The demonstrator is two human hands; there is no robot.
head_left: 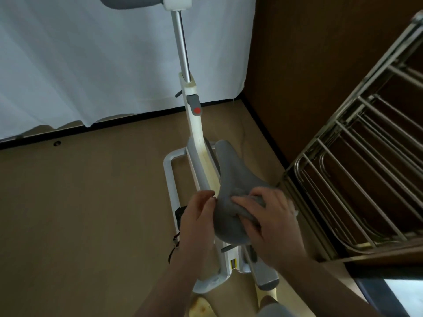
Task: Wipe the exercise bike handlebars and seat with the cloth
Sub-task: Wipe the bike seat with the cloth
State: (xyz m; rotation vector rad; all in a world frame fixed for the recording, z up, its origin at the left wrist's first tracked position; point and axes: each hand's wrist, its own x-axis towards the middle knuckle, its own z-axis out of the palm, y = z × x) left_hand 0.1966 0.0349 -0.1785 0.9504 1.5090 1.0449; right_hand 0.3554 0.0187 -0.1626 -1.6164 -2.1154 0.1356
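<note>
**Both hands at the bike seat**

Nearest the camera, the left hand (199, 216) has its fingers curled against the left edge of the grey seat (231, 179). Just right of it, the right hand (267, 216) presses a grey cloth (246, 205) onto the seat's rear, fingers curled over it. Beyond, the white bike frame (194, 133) rises to the handlebars (128, 1) at the top edge. A metal rack (366, 156) stands at right.
</note>
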